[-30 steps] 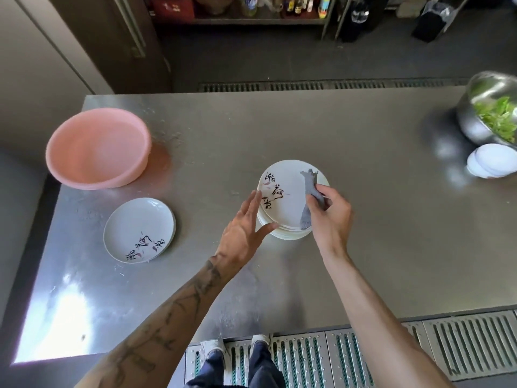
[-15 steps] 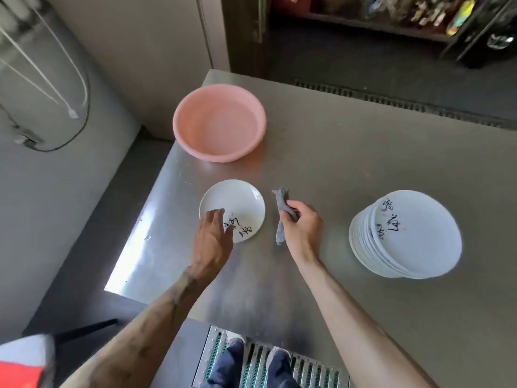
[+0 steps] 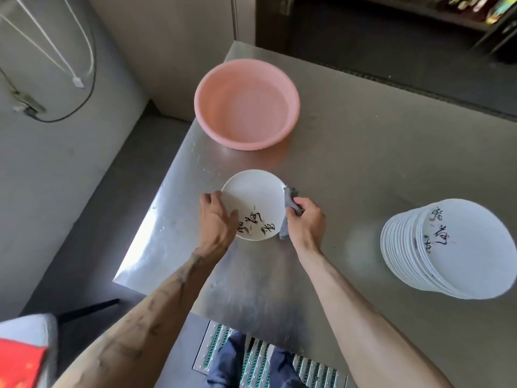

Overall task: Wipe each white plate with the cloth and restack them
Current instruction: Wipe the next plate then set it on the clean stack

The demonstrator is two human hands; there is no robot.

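The left hand (image 3: 216, 219) grips the plate's (image 3: 253, 197) near-left rim close to the counter's (image 3: 349, 163) left edge, the right hand (image 3: 306, 222) clutches the cloth (image 3: 291, 204) beside its right rim — a hard leftward wipe could skid the plate off.

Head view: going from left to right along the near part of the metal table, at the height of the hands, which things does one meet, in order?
left hand → single plate → cloth → right hand → stack of plates
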